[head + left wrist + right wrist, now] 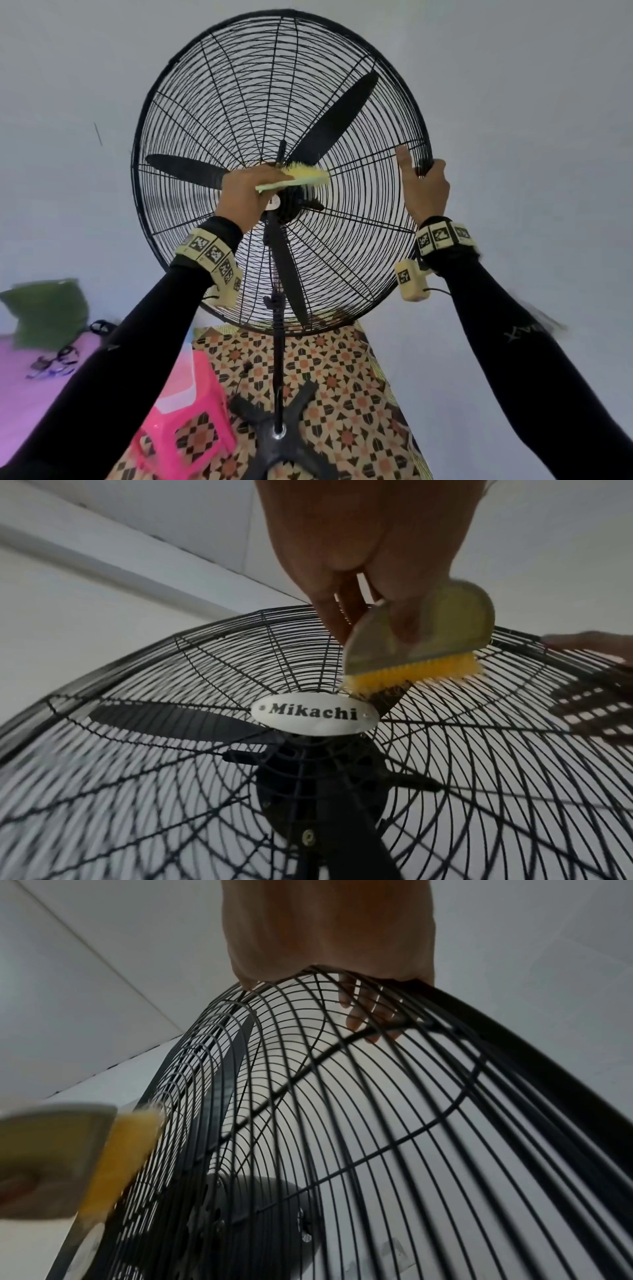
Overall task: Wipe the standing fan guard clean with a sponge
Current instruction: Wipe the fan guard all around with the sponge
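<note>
Head view: the left hand (pixel 245 195) grips the sponge (pixel 294 179), really a pale-backed scrubber with yellow bristles, pressed to the guard (pixel 191 102) just above its centre badge (pixel 315 715). The right hand (pixel 424 186) clasps the guard's right rim, fingers hooked behind the wires. Best to stroke along the wires from centre outward with light pressure while the right hand braces the fan. Both arms reach up, wrists raised.
</note>
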Motion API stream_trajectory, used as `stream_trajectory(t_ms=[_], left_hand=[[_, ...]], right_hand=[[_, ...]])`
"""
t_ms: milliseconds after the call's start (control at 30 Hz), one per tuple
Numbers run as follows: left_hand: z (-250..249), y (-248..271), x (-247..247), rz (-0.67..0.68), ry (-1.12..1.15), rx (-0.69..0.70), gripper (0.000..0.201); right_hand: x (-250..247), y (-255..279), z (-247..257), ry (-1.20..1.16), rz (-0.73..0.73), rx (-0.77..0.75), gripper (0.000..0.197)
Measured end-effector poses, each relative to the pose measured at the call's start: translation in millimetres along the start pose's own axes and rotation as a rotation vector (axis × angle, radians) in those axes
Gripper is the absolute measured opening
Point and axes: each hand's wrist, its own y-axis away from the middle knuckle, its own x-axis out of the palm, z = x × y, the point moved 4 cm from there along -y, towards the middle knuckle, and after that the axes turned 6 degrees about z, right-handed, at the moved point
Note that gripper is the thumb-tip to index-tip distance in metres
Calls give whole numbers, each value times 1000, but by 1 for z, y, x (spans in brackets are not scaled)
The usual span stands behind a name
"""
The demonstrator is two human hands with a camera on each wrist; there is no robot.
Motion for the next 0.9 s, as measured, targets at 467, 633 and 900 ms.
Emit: stream_trajectory(t_ms=[467, 633, 900], left_hand=[[-3, 2, 18, 344, -41, -76, 20], [-15, -11, 3, 17, 17, -29, 19], [-25, -27, 9, 141, 10, -43, 24]], right_hand=[[-3, 3, 3, -8, -6, 27, 102], [0, 6, 5, 4, -31, 12, 95], [-2, 6, 3, -1, -36, 12, 92]])
